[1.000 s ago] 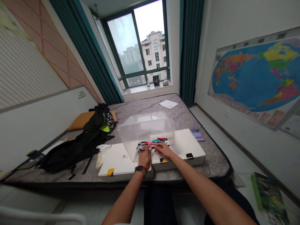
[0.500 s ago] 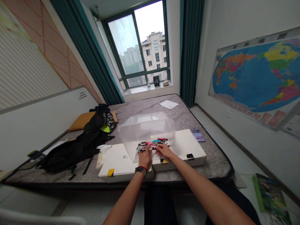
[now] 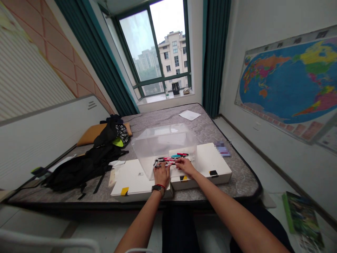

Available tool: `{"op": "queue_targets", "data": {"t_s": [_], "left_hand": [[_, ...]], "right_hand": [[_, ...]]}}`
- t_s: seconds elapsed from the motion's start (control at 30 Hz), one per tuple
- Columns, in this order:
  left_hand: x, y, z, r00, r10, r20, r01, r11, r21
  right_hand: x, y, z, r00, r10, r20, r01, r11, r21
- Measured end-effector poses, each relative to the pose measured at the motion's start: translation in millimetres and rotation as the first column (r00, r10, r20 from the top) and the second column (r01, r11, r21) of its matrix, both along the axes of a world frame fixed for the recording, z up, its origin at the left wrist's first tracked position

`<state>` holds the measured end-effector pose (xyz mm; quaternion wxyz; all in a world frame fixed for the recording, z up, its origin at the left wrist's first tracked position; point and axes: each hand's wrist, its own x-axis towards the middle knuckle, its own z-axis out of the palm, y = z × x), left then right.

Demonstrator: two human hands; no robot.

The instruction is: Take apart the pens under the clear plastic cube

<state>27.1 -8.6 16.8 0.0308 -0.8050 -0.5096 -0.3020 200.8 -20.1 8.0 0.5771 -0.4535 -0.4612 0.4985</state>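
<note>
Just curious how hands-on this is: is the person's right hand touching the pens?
Touching. The head view shows the right hand with its fingers lying over the ends of the pens, no gap visible.

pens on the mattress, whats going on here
A person's left hand and right hand are at a small bunch of colored pens, touching them. The pens lie beside a clear plastic bin, above two white boxes on a bare mattress.
</note>
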Motion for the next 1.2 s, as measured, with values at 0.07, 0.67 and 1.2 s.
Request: {"op": "queue_targets", "data": {"t_s": [0.07, 0.67, 1.2], "left_hand": [[0.0, -1.5, 1.2, 1.0, 0.019, -0.005, -0.019, 1.0, -0.004], [-1.6, 4.2, -9.6, 0.996, 0.031, 0.083, -0.033, 0.999, 0.023], [-9.6, 13.7, -14.9, 0.941, 0.032, 0.337, -0.029, 0.999, -0.015]], "right_hand": [[-0.1, -0.5, 0.7, 1.0, -0.009, -0.002, 0.009, 1.0, -0.008], [3.6, 3.8, -2.6, 0.924, -0.17, -0.343, 0.138, 0.983, -0.118], [3.6, -0.8, 6.9, 0.924, -0.189, -0.333, 0.146, 0.978, -0.149]]}}
